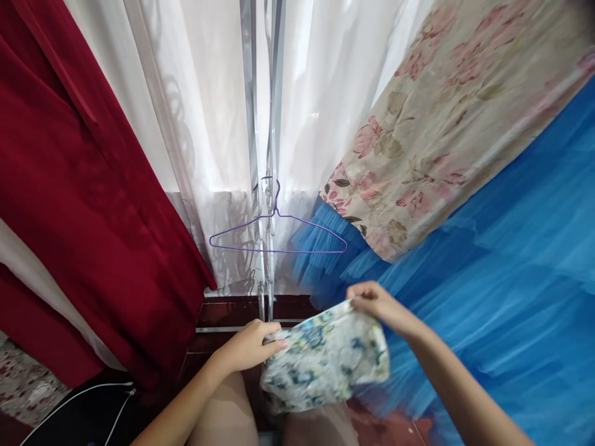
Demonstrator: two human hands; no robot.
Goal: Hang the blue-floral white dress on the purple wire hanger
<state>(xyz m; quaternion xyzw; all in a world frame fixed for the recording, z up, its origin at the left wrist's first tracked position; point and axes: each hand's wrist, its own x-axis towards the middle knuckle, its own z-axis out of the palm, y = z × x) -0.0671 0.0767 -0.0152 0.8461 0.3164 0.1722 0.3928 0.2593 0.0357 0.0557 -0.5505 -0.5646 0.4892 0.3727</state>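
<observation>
A white cloth garment [320,365] with a blue, green and yellow floral print is stretched between my two hands, above my knees. My left hand [253,347] pinches its upper left corner, thumb over the fabric. At the upper right corner, my right hand [379,305] grips the edge between thumb and fingers. The lower part of the cloth hangs loose and is a little blurred. Just beyond it, a purple wire hanger [277,251] hangs bare from a metal rack [253,93], touched by neither hand.
Dark red curtains [102,173] hang on the left, sheer white curtains [209,124] behind the rack. To the right are a beige floral cloth [418,136] and blue tulle [502,260]. A black round object with a white cable [69,393] lies at lower left.
</observation>
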